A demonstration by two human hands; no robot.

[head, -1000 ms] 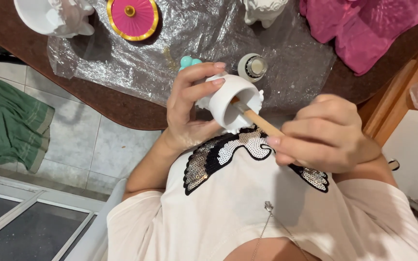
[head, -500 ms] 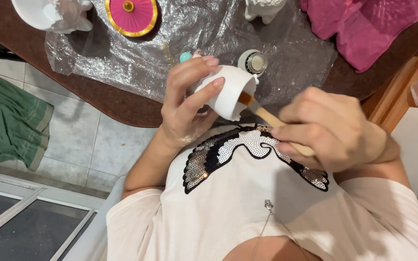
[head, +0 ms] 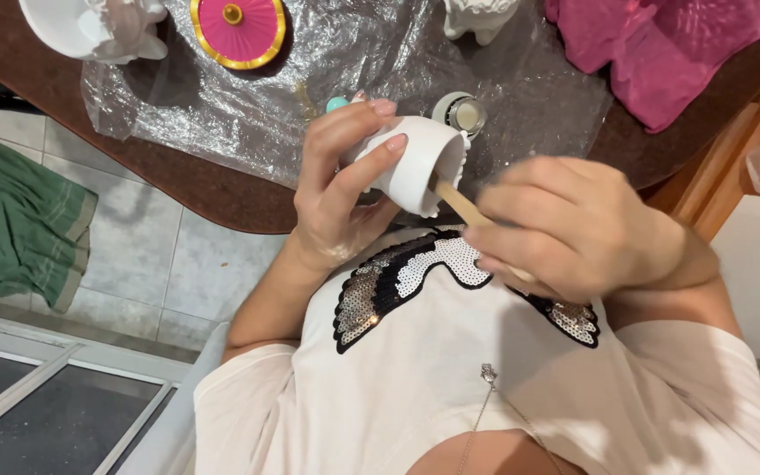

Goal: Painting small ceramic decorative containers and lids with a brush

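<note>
Both hands are up over the near edge of the brown table, close to the person's chest. The left hand is wrapped around a small white cup, with the fingers curled over its side and the open end tipped toward the other hand. The right hand is closed tight on a thin wooden stick, and the tip of the stick pokes into the mouth of the cup. The two hands are near each other but do not touch. On the table lies a crinkly clear plastic sheet. On it, near the far edge, sits a round pink and gold lid. A small open jar stands just behind the cup. A pink cloth is bunched at the far right corner. A green cloth lies on the tiled floor to the left.
</note>
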